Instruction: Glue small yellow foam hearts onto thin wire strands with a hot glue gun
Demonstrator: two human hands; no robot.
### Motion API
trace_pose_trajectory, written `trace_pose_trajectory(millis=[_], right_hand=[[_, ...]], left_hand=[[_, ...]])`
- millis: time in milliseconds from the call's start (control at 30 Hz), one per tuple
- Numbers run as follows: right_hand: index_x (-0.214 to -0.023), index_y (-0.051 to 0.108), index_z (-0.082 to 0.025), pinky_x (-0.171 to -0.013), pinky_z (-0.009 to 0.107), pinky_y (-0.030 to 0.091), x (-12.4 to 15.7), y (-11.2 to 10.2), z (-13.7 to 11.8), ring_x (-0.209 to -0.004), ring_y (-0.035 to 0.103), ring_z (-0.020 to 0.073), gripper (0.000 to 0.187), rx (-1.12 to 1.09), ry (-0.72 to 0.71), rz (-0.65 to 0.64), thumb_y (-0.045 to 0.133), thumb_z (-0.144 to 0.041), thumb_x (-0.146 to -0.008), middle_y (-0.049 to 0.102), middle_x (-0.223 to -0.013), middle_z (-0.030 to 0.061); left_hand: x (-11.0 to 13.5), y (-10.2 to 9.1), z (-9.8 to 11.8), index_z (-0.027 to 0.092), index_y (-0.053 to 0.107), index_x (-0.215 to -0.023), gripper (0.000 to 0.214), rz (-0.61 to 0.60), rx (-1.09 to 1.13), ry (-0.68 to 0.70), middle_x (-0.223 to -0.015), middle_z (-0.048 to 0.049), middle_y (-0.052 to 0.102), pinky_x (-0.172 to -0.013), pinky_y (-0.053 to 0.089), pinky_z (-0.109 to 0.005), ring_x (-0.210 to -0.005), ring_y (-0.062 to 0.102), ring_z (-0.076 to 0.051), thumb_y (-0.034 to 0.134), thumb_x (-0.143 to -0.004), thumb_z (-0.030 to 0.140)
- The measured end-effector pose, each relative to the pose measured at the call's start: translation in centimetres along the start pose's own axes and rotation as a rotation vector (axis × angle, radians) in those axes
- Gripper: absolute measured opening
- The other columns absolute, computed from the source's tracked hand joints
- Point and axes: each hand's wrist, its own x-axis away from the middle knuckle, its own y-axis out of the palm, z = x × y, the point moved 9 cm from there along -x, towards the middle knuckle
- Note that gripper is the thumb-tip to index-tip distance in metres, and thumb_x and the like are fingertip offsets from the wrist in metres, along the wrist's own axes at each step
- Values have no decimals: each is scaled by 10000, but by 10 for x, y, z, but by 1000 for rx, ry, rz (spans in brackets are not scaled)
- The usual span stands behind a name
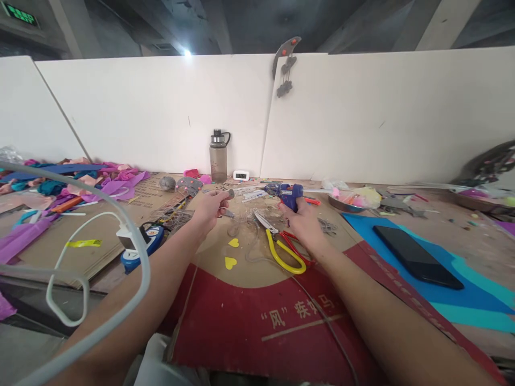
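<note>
My left hand (208, 210) pinches a small grey piece (230, 193) between thumb and fingertips, above the cardboard. Wrapped around the handle of a blue hot glue gun (290, 195) is my right hand (304, 221); the gun's nozzle points left toward the grey piece, apart from it. Below the hands lie yellow-handled scissors (284, 252), partly over a red-handled tool (293, 240). Two yellow paper hearts (230, 262) rest on the cardboard (213, 271) between my forearms. A pale cord (322, 311) runs across the cardboard toward the front edge.
A water bottle (218, 158) and a small digital clock (241, 175) stand by the white partition (169, 112). Coloured scraps (100, 182), a blue tape measure (147, 249) and a white cable (137, 241) are at left. A phone (416, 256) lies on blue sheets at right.
</note>
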Motion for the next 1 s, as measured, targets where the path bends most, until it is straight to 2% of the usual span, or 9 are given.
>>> trace_pose_trajectory(millis=[100, 200, 300, 367, 500, 633, 833, 1000], right_hand=[[-1052, 580, -159, -665, 291, 481, -8, 3, 17, -714, 629, 186, 283, 94, 135, -61, 527, -350, -850, 676, -842, 72], [-1092, 556, -154, -577, 250, 481, -12, 8, 33, -628, 625, 152, 287, 126, 250, -136, 526, -322, -861, 684, -885, 78], [-1172, 502, -128, -536, 229, 488, -17, 9, 47, -587, 629, 128, 336, 135, 313, -161, 510, -283, -875, 692, -937, 95], [-1183, 496, -102, -558, 231, 500, -20, 9, 55, -604, 646, 136, 346, 171, 328, -171, 507, -270, -881, 700, -901, 103], [-1090, 579, -73, -726, 280, 510, -24, 1, 61, -835, 688, 215, 303, 323, 311, -183, 571, -254, -847, 702, -939, 170], [-1052, 623, -45, -876, 327, 463, -24, -6, 55, -1072, 627, 289, 297, 468, 259, -195, 589, -250, -841, 655, -1103, 248], [-1095, 621, -36, -863, 322, 460, -22, -6, 52, -1083, 624, 291, 354, 593, 221, -233, 543, -304, -877, 653, -1128, 235], [-1103, 617, -41, -852, 325, 462, -22, -3, 53, -1075, 626, 287, 376, 659, 190, -247, 531, -334, -883, 660, -1110, 234]], left_hand=[[-3, 0, -2, 118, 560, -673, 128, -22, -110, 40, -644, -26, 610, -374, 272, -159, -431, 442, -28, 661, -720, 181], [-6, -3, -7, 142, 557, -765, 147, -1, -199, 43, -669, -22, 647, -381, 283, -162, -413, 452, -34, 686, -701, 171], [-11, -4, -8, 155, 551, -800, 180, 5, -346, 24, -658, -19, 655, -385, 297, -168, -420, 481, -51, 699, -702, 186], [-13, -3, -3, 147, 571, -776, 155, -5, -399, 30, -629, -13, 641, -381, 295, -170, -419, 479, -54, 703, -701, 181], [-13, -1, 8, 133, 612, -717, 110, -20, -492, 25, -535, 2, 592, -374, 283, -169, -406, 473, -61, 715, -681, 142], [-7, 0, 13, 119, 651, -688, 101, -67, -561, -5, -518, -14, 597, -378, 291, -173, -411, 494, -74, 742, -644, 119], [-1, -11, 12, 121, 667, -711, 143, -108, -563, -23, -514, -1, 579, -381, 283, -163, -421, 497, -67, 777, -631, 164], [-8, -20, 7, 127, 645, -732, 202, -72, -533, -14, -530, 2, 583, -382, 288, -163, -413, 490, -64, 798, -622, 199]])
